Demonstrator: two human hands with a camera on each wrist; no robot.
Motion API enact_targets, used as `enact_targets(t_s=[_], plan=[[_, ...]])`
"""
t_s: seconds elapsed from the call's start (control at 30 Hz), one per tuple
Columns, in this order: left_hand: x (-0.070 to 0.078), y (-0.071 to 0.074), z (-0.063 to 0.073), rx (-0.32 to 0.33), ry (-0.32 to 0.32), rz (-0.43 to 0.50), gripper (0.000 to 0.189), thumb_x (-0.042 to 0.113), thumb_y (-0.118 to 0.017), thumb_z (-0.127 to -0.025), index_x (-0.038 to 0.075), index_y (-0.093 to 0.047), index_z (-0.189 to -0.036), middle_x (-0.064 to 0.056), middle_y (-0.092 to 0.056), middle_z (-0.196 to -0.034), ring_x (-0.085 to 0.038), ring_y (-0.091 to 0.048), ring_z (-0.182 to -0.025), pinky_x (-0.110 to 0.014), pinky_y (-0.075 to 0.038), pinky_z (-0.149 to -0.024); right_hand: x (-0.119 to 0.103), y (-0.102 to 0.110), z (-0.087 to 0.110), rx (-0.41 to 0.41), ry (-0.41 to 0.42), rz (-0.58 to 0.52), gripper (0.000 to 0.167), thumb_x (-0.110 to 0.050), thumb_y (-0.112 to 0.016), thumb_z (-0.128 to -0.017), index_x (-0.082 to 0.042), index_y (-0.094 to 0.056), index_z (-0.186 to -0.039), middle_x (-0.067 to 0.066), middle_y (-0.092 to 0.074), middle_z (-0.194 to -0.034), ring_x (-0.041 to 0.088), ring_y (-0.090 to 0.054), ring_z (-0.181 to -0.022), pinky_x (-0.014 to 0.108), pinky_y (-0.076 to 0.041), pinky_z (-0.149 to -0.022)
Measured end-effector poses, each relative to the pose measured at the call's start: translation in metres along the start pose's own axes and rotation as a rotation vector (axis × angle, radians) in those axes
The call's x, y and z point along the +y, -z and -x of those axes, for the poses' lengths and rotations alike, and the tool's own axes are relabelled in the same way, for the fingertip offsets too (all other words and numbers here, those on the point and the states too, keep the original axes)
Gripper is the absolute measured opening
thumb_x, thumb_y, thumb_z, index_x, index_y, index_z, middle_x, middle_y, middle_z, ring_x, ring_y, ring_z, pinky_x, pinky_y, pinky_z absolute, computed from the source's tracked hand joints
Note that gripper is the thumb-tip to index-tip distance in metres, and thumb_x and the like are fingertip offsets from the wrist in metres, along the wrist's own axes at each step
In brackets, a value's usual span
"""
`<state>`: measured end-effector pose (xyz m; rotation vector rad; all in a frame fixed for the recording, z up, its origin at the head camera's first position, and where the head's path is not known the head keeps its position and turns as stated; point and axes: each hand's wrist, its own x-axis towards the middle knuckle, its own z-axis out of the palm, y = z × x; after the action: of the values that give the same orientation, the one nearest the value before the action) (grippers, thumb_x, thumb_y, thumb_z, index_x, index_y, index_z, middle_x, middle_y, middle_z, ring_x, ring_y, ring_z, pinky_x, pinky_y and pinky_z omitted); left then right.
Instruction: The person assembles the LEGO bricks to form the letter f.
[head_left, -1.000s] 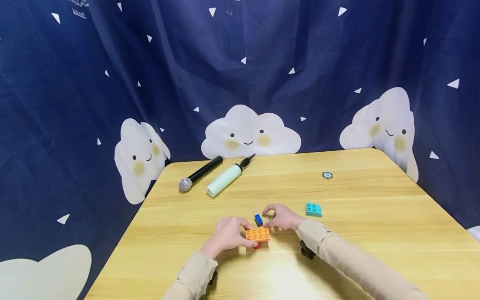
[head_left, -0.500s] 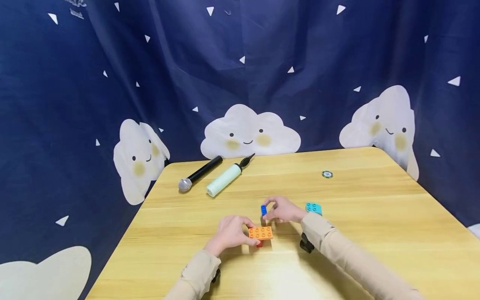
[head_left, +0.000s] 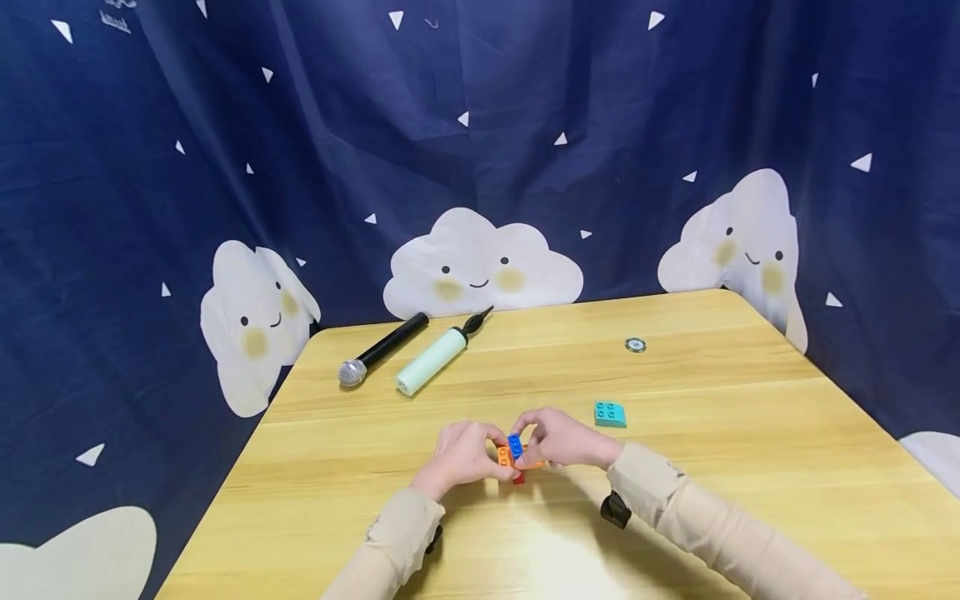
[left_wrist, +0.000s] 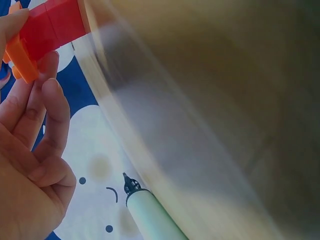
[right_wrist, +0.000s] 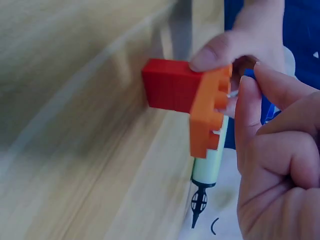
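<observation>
My left hand (head_left: 467, 452) grips an orange toy brick (head_left: 504, 457) and the red brick piece (right_wrist: 170, 85) under it. In the right wrist view the red piece stands on the table, with the orange plate-like brick across its top, studs facing up. A faint seam runs through the red piece (left_wrist: 55, 25) in the left wrist view. Between thumb and finger, my right hand (head_left: 564, 436) pinches a small blue brick (head_left: 514, 446) over the orange studs. The right wrist view has the blue brick (right_wrist: 265, 107) just above those studs, partly covered by fingers; contact cannot be told.
To the right of my hands lies a teal brick (head_left: 610, 414). Farther back are a round chip (head_left: 635, 345), a pale green hand pump (head_left: 432, 360) with a black nozzle and a black microphone (head_left: 384, 348). A dark blue curtain (head_left: 525, 108) hangs behind the wooden table (head_left: 315, 492).
My right hand has picked the blue brick up from the table and carried it toward me, over the orange brick. The left hand keeps its grip; the head view has shifted slightly.
</observation>
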<state>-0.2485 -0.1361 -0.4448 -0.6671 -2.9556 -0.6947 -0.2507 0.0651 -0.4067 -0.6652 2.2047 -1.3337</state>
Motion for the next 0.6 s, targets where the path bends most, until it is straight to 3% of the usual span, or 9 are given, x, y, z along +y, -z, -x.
enact_targets(t_s=[0.1, 0.27, 0.6], plan=[[-0.0003, -0.0004, -0.0009, 0.004, -0.004, -0.002, 0.030, 0.054, -0.080, -0.061, 0.033, -0.072, -0.081, 0.021, -0.062, -0.072, -0.004, -0.043, -0.058, -0.024, -0.033, -0.055, 0.0013, -0.0026, 0.0003, 0.013, 0.002, 0.030, 0.028, -0.001, -0.073, -0.078, -0.003, -0.059, -0.102, 0.023, -0.067, -0.074, 0.007, -0.038, -0.041, 0.019, -0.032, -0.041], [-0.0018, -0.0020, -0.0027, 0.009, -0.011, -0.004, 0.027, 0.051, -0.079, -0.061, 0.034, -0.072, -0.080, 0.022, -0.062, -0.071, -0.003, -0.045, -0.059, -0.023, -0.034, -0.056, 0.0037, -0.0052, -0.0006, 0.041, 0.007, 0.050, 0.027, 0.000, -0.073, -0.078, -0.002, -0.059, -0.101, 0.022, -0.066, -0.072, 0.008, -0.039, -0.041, 0.019, -0.033, -0.041], [-0.0023, -0.0010, -0.0026, 0.001, -0.028, 0.001, 0.025, 0.047, -0.078, -0.060, 0.032, -0.071, -0.078, 0.020, -0.060, -0.066, -0.002, -0.042, -0.057, -0.025, -0.034, -0.059, 0.0034, -0.0098, -0.0029, 0.084, 0.047, 0.151, 0.027, -0.004, -0.075, -0.076, -0.002, -0.062, -0.099, 0.007, -0.063, -0.058, 0.006, -0.039, -0.038, 0.018, -0.032, -0.038]])
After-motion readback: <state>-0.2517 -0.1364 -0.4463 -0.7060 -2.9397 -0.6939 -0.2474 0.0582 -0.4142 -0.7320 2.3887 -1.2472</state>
